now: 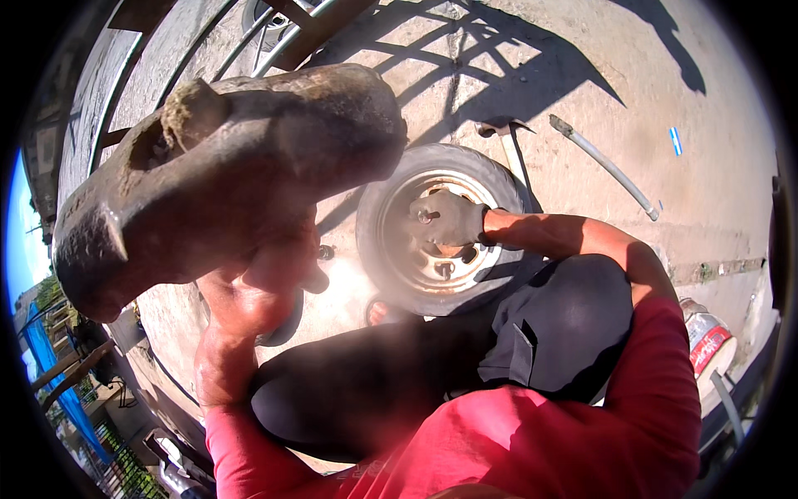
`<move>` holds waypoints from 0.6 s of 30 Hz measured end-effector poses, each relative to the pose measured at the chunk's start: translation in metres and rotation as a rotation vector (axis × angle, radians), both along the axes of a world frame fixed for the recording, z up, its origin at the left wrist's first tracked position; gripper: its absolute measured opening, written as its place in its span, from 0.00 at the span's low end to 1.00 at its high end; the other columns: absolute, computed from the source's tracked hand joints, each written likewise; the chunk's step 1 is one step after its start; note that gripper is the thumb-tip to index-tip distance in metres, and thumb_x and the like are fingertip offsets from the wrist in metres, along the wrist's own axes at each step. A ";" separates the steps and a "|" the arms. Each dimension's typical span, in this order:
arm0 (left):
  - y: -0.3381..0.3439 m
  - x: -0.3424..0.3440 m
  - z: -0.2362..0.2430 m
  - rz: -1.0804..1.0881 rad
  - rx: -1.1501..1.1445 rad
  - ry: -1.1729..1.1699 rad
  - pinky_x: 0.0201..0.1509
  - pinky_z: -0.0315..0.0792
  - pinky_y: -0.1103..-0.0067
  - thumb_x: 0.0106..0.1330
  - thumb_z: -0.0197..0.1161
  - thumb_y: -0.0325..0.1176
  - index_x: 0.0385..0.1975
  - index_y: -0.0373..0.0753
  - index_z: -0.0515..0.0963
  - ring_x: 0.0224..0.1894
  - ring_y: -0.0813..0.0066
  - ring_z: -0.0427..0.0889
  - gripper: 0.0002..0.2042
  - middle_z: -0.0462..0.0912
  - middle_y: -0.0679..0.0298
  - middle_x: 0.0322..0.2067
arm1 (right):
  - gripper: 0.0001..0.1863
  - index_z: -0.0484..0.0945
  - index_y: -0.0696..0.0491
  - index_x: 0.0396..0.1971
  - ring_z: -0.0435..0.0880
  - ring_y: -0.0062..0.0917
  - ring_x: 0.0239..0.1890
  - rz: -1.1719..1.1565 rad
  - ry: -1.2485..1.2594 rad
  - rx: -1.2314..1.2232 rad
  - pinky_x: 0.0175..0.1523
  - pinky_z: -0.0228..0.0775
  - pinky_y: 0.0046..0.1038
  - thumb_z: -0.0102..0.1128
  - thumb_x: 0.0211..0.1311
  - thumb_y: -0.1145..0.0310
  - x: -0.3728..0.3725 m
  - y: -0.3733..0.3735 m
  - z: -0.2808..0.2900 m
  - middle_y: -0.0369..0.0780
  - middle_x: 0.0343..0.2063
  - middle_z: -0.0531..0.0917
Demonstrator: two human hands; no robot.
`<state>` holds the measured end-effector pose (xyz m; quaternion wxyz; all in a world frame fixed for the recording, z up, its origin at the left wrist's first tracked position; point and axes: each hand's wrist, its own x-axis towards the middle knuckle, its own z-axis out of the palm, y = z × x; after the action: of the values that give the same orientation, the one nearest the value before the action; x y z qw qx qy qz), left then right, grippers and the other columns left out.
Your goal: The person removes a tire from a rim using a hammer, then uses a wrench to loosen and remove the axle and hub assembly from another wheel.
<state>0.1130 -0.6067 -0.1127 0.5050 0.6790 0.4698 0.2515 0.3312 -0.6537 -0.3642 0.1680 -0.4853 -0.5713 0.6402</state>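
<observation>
The big, worn sledgehammer (274,125) is raised close to the camera, its heavy metal head filling the upper left. My bare left hand (258,287) is closed just below that head; the handle is mostly hidden. A wheel with a black tyre (378,179) and a rusty cream rim lies flat on the ground before my knees. In its middle my right hand (453,216), in a dark grey glove, seems closed around a small metal piece whose round end shows; its kind is unclear. A bolt (445,270) stands in the rim below the glove.
Beyond the tyre lies a smaller hammer (503,129) with a pale handle. To its right are a grey hose-like length (607,166) and a blue-and-white strip (675,141). A red-and-white can (709,343) stands at far right. Metal rails (224,41) and another wheel (270,25) are at upper left.
</observation>
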 end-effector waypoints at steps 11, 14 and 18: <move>0.031 0.014 0.000 0.189 -0.178 0.182 0.21 0.66 0.81 0.64 0.62 0.30 0.38 0.33 0.77 0.16 0.81 0.70 0.08 0.73 0.68 0.17 | 0.15 0.85 0.56 0.40 0.86 0.35 0.37 -0.076 -0.111 0.427 0.44 0.76 0.37 0.65 0.65 0.58 -0.003 -0.036 -0.078 0.42 0.33 0.86; 0.023 0.012 0.036 0.144 -0.011 -0.132 0.18 0.66 0.81 0.70 0.60 0.30 0.50 0.27 0.75 0.13 0.81 0.68 0.14 0.71 0.66 0.16 | 0.14 0.85 0.55 0.40 0.86 0.34 0.38 -0.008 -0.098 0.095 0.46 0.76 0.39 0.65 0.65 0.60 0.007 -0.015 -0.018 0.43 0.34 0.87; 0.013 0.014 0.027 0.023 0.094 -0.152 0.21 0.70 0.80 0.71 0.60 0.31 0.56 0.26 0.75 0.14 0.78 0.70 0.18 0.76 0.63 0.24 | 0.18 0.83 0.52 0.48 0.87 0.32 0.48 0.144 -0.038 -0.061 0.55 0.76 0.31 0.54 0.74 0.55 0.011 -0.007 -0.009 0.41 0.44 0.88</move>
<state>0.1265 -0.5935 -0.0862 0.5039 0.6755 0.4256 0.3297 0.3424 -0.6606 -0.3728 0.0958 -0.4597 -0.5882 0.6585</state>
